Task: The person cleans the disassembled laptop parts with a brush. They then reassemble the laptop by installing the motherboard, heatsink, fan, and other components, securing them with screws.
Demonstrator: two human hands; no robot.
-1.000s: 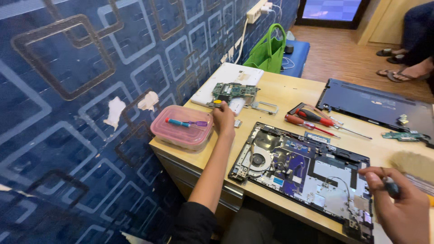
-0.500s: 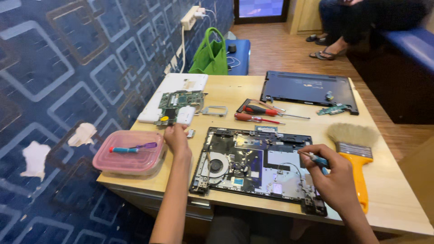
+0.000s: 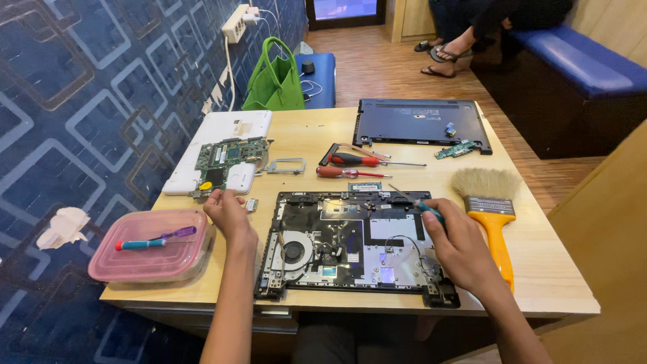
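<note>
An opened laptop base (image 3: 350, 246) is laid flat on the wooden table (image 3: 303, 135), its fan and boards exposed. The right hand (image 3: 458, 246) is rested on the base's right side, with fingers curled tight around a small blue-handled screwdriver (image 3: 421, 204) whose tip is pointed up-left over the top edge of the base. The left hand (image 3: 229, 214) is placed on the table just left of the base, fingers bent loosely downward; whether anything is pinched cannot be told. A green circuit board (image 3: 226, 158) is seen on a white laptop lid (image 3: 222, 128) just beyond that hand. A pink lidded box (image 3: 151, 246) sits to the left, a yellow-handled brush (image 3: 492, 209) to the right, and two red screwdrivers (image 3: 354, 165) beyond the base.
</note>
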